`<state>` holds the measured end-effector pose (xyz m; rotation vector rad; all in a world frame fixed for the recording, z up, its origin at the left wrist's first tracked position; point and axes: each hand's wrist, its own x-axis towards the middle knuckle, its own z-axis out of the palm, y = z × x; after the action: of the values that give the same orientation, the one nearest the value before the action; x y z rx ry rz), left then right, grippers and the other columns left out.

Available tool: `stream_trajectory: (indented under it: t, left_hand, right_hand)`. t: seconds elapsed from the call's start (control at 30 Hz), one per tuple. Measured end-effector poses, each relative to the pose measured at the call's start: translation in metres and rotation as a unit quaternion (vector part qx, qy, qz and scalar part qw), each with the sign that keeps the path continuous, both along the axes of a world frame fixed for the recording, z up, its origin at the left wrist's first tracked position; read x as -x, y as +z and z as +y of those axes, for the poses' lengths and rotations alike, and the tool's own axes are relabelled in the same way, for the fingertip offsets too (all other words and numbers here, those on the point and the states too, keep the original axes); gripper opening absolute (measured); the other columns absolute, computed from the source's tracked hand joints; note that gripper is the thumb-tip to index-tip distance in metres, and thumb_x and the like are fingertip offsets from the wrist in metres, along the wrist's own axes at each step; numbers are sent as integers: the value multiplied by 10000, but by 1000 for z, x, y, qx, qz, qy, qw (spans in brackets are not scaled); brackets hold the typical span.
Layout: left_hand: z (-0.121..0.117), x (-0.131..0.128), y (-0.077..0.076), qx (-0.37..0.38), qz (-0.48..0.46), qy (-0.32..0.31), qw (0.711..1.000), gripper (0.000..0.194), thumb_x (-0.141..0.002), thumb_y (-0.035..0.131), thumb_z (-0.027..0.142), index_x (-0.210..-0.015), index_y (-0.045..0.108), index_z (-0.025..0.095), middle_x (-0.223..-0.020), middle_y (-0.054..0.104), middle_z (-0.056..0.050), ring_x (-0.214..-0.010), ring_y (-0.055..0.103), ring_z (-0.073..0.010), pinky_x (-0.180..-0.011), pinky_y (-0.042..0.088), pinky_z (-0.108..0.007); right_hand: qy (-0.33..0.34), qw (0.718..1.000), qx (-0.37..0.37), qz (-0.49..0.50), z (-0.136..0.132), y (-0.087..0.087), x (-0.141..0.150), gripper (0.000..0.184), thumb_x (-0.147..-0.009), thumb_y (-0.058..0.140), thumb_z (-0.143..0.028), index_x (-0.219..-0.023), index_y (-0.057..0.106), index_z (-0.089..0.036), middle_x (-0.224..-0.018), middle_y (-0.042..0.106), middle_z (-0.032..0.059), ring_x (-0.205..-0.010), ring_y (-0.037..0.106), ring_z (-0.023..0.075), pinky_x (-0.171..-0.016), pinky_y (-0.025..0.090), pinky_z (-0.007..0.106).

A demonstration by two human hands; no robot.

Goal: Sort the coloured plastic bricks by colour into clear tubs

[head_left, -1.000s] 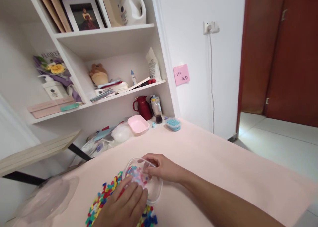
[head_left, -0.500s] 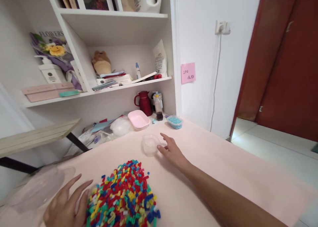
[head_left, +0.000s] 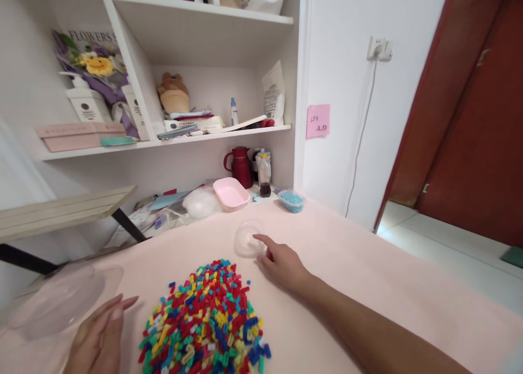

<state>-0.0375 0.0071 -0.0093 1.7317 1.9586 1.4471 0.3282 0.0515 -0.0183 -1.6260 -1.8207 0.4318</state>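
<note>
A heap of small bright plastic pieces (head_left: 208,319) in red, blue, yellow and green lies on the pink-covered table. Just beyond it sits a small clear plastic bowl (head_left: 244,244). My right hand (head_left: 281,262) is at the bowl's right side, its index finger stretched over the rim and the thumb apart; whether the fingertip touches is unclear. Left of the heap, my left hand (head_left: 98,338) has its fingers stretched out and holds nothing. Beside it at the far left is a large clear plastic piece (head_left: 61,303), like a lid or dish.
A pink tray (head_left: 231,195) and a clear tub of blue pieces (head_left: 291,200) stand at the back, near a bottle of dark liquid (head_left: 265,178) and a red jug (head_left: 241,167). White shelves (head_left: 171,142) overhang the back; a small wooden stand (head_left: 65,213) is at left.
My right index finger has moved from beside the clear bowl to over it. The left hand has drawn away from the heap, its fingers closer together. The view has shifted slightly.
</note>
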Motion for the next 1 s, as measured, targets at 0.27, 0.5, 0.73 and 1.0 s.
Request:
stream_trajectory:
  t: [0.27,0.5,0.73,1.0]
  left_hand:
    - [0,-5,-4,38,-4,-27,999,511,-816,389,607,-944,711,233,-1238,614,-68,-1274,487,-281,-1182,254,-486]
    - [4,0,-12,32,4,-20,999,494,-854,391,586,-1024,692,232,-1241,595,-62,-1295,462,-283,-1178,264,-494]
    - [-8,-35,-15,35,56,-120,991,491,-940,310,525,-1267,587,286,-1488,405,-34,-1427,312,-229,-1185,255,-450]
    - [-32,-48,-16,51,273,-292,915,435,-945,324,547,-1293,568,457,-1402,568,43,-1367,433,-263,-1146,254,-538]
  right_hand:
    - [-5,996,-2,85,2,8,-19,226,-789,452,-117,-906,609,-230,-645,614,-28,-607,571,143,-604,362,229]
    - [19,994,60,88,2,8,-31,247,-758,436,-93,-882,603,-226,-597,602,-39,-557,552,135,-562,350,216]
    - [-12,1000,-13,17,-7,19,-31,580,-765,451,-119,-1318,527,-278,-590,515,-58,-578,501,159,-577,338,241]
    - [174,982,-65,33,-32,25,1,359,-824,444,-146,-1005,739,-239,-750,689,-7,-589,542,128,-621,405,238]
